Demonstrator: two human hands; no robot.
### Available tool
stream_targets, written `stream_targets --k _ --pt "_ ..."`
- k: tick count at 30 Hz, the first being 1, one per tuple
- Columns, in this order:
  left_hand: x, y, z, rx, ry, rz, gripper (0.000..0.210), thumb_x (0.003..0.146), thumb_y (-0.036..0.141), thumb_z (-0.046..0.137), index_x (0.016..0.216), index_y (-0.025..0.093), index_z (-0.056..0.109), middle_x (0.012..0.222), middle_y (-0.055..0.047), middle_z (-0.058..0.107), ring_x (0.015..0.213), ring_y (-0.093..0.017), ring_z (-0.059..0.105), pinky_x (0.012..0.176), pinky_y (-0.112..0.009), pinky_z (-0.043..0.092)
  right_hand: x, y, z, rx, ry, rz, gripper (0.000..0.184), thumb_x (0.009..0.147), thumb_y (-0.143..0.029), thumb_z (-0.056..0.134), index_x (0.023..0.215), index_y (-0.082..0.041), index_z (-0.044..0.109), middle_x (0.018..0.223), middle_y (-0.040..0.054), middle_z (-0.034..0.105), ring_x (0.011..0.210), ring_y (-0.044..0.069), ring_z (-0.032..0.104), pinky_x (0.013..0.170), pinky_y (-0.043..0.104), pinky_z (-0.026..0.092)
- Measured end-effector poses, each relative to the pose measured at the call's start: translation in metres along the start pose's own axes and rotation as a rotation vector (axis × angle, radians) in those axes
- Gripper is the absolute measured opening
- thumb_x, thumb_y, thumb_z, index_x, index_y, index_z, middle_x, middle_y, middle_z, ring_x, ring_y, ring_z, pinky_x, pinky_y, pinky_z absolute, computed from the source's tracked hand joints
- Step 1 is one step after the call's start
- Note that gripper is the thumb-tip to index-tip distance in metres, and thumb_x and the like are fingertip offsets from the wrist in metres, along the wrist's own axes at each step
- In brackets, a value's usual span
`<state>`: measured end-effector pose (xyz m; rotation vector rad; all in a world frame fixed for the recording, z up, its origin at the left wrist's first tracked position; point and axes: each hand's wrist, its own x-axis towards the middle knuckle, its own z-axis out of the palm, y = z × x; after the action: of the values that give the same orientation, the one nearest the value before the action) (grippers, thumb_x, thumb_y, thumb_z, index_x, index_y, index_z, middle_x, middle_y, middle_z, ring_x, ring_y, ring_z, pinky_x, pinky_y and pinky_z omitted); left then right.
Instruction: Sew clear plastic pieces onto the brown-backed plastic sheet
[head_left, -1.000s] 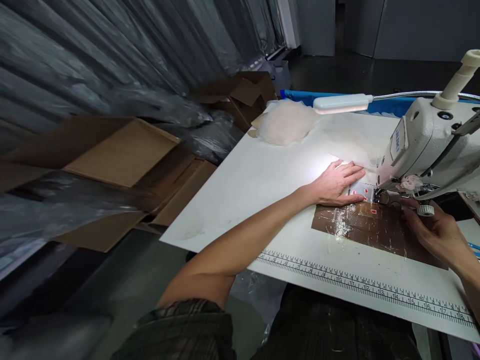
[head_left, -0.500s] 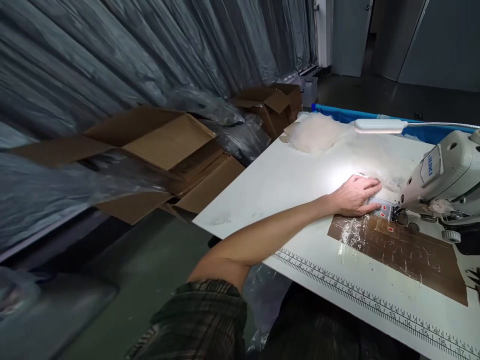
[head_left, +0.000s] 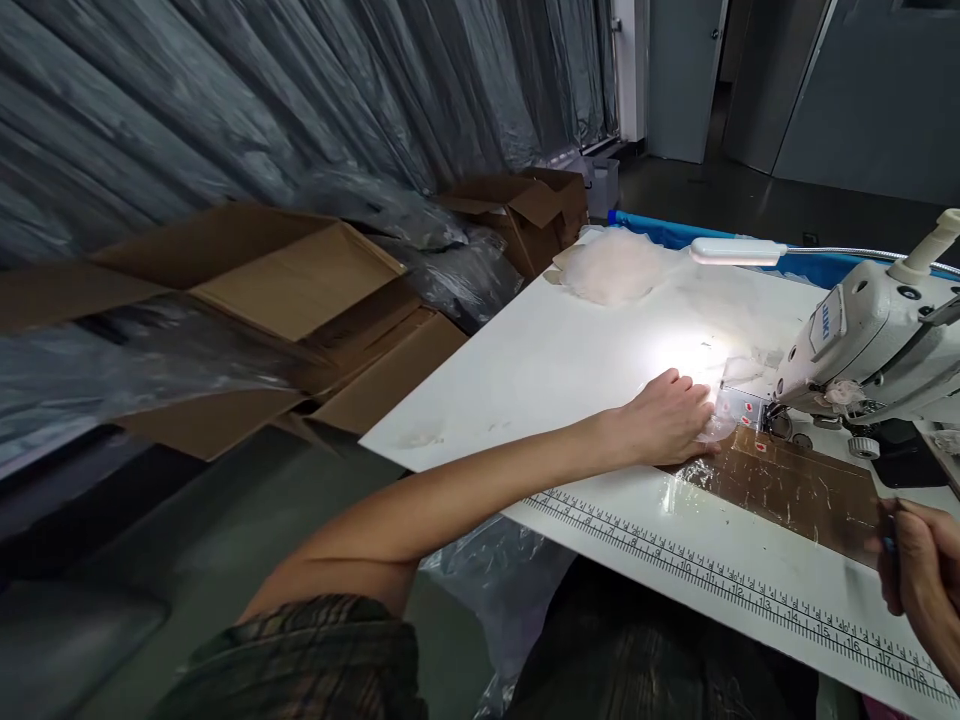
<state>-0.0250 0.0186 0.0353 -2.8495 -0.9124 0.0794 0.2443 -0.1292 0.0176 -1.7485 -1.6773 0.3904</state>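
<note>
My left hand (head_left: pixel 671 420) is closed, its fingers curled at the edge of a sheer pale piece of fabric (head_left: pixel 720 427) beside the needle area. The white sewing machine (head_left: pixel 847 335), marked JUKI, stands just to the right of that hand. Under the fingers and the needle plate (head_left: pixel 739 405) lies a brown taped sheet (head_left: pixel 795 490). My right hand (head_left: pixel 926 565), partly cut off by the right edge, is closed around what look like small dark thread snips (head_left: pixel 890 522); most of them is hidden by the fingers.
A fluffy pale heap of sheer material (head_left: pixel 611 265) sits at the table's far left corner. A lamp (head_left: pixel 739 251) on a bendable neck lights the work. A printed ruler (head_left: pixel 697 570) follows the near edge. Open cardboard boxes (head_left: pixel 300 280) and plastic wrap stand left of the white table (head_left: pixel 480 400).
My left hand has drawn back toward the near left and its flat fingers have curled in. My right hand has come into view at the right, where dark pointed snips lay. The view has shifted right.
</note>
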Motion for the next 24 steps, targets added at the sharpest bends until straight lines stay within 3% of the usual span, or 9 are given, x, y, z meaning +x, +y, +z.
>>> stream_targets --k 3,7,10,12,16,21,24 --pt "-0.008 0.001 -0.003 -0.049 0.025 -0.01 0.055 0.095 0.066 0.043 0.097 0.014 0.061 0.104 -0.009 0.065 0.085 -0.021 0.058 0.079 -0.035 0.039 0.016 -0.021 0.018 0.011 -0.115 -0.036 0.04 0.093 -0.054 0.046 0.096 -0.02 0.067 0.068 0.0046 0.071 0.056 0.021 0.068 0.046 0.03 0.055" --pt "-0.016 0.001 0.002 -0.1 0.028 0.022 0.05 0.097 0.06 0.044 0.111 0.013 0.056 0.117 -0.011 0.063 0.096 -0.023 0.057 0.086 -0.035 0.04 0.032 -0.03 0.042 -0.101 -0.105 -0.249 0.044 0.097 -0.045 0.039 0.115 -0.017 0.067 0.096 0.0107 0.075 0.083 0.025 0.073 0.071 0.037 0.061" --pt "-0.021 0.0 0.011 -0.111 0.033 0.014 0.049 0.098 0.057 0.046 0.116 0.013 0.054 0.128 -0.013 0.058 0.101 -0.024 0.056 0.083 -0.034 0.041 0.038 -0.035 0.056 -0.378 -0.04 -0.358 0.047 0.1 -0.041 0.032 0.123 -0.016 0.065 0.101 0.0133 0.072 0.076 0.024 0.071 0.053 0.033 0.056" --pt "-0.024 0.0 0.017 -0.108 0.045 0.006 0.048 0.099 0.055 0.045 0.117 0.012 0.054 0.131 -0.015 0.057 0.102 -0.025 0.057 0.082 -0.034 0.043 0.041 -0.039 0.063 -0.579 -0.012 -0.378 0.047 0.101 -0.037 0.029 0.124 -0.016 0.065 0.098 0.0138 0.07 0.063 0.021 0.066 0.039 0.028 0.043" --pt "-0.028 0.002 0.024 -0.093 0.097 -0.004 0.044 0.1 0.052 0.044 0.116 0.012 0.056 0.13 -0.015 0.059 0.103 -0.025 0.058 0.084 -0.035 0.044 0.047 -0.04 0.074 -0.819 -0.036 -0.425 0.043 0.101 -0.028 0.03 0.126 -0.013 0.061 0.096 0.0153 0.068 0.045 0.014 0.054 0.031 0.026 0.029" --pt "-0.032 0.001 0.03 -0.136 0.168 -0.018 0.045 0.1 0.05 0.045 0.119 0.011 0.056 0.135 -0.016 0.057 0.111 -0.027 0.058 0.089 -0.037 0.046 0.061 -0.04 0.084 -0.833 -0.142 -0.46 0.043 0.099 -0.018 0.028 0.127 -0.01 0.06 0.096 0.0177 0.067 0.047 0.016 0.057 0.032 0.026 0.033" --pt "-0.033 -0.001 0.034 -0.199 0.216 -0.012 0.056 0.096 0.061 0.047 0.121 0.012 0.056 0.135 -0.017 0.057 0.115 -0.029 0.057 0.094 -0.041 0.045 0.065 -0.043 0.084 -0.797 -0.159 -0.446 0.043 0.097 -0.018 0.029 0.126 -0.012 0.06 0.095 0.0166 0.067 0.048 0.016 0.057 0.035 0.028 0.036"
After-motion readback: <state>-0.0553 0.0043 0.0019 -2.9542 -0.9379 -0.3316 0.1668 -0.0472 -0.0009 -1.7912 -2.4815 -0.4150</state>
